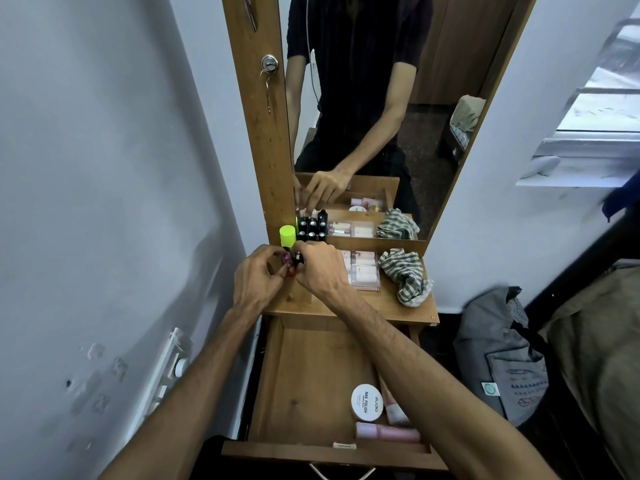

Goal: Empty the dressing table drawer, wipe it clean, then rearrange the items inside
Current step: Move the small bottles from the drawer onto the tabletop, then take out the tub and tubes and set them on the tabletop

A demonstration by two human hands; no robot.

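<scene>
- The small glass nail-polish bottles with dark and pink caps stand on the wooden counter at 11 o'clock from the open wooden drawer, just beside the lime-green-capped bottle.
- Handling, judged: the bottles are light, rigid, smooth and breakable. Take hold around the cap or body, not at the rim, and keep them upright.
- Left hand: fingers curled closed around the bottle cluster from 9 o'clock.
- Right hand: fingers closed on the same cluster from 3 o'clock. Which bottle each hand grips cannot be told.
- The drawer already holds a white round "NAIL POLISH" tub and a pink cylindrical bottle at 5 o'clock.
- The checked grey-and-white cloth lies crumpled at 3 o'clock on the counter, beside a clear plastic box of small bottles.
</scene>
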